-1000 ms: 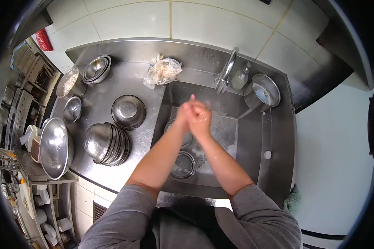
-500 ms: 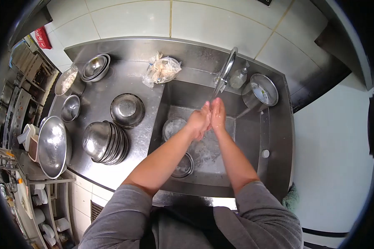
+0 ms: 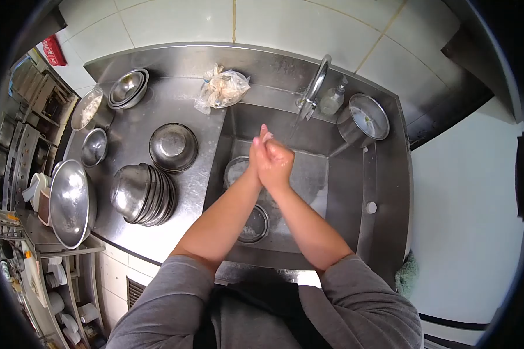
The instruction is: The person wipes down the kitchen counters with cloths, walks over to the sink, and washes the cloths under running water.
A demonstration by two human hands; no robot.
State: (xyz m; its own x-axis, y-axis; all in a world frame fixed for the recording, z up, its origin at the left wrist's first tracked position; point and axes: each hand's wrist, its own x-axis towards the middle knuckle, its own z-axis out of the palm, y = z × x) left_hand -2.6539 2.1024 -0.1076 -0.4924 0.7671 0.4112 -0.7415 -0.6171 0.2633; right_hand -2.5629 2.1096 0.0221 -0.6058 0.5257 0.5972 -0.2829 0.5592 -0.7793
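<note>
My left hand [image 3: 257, 156] and my right hand [image 3: 277, 164] are pressed together over the steel sink [image 3: 308, 192]. The right hand's fingers curl around the left hand, whose fingertips point up toward the back wall. No object shows between them; both look wet. Just to their upper right is the curved faucet [image 3: 317, 87], with a thin stream of water below its spout. Under my left arm, a round metal item [image 3: 254, 224] and another round one [image 3: 235, 168] lie on the sink floor.
Left counter: stacked bowls [image 3: 142, 193], an upturned bowl [image 3: 173, 147], a large bowl [image 3: 72, 203], a small bowl [image 3: 94, 147] and a plastic bag [image 3: 222, 89]. Behind the sink stands a soap bottle [image 3: 332, 100]; a metal pot [image 3: 364, 118] sits at its back right corner.
Both hands have moved left, away from the faucet. The palms were side by side under the spout half a second ago; now the right hand wraps round the left. The view has shifted slightly.
</note>
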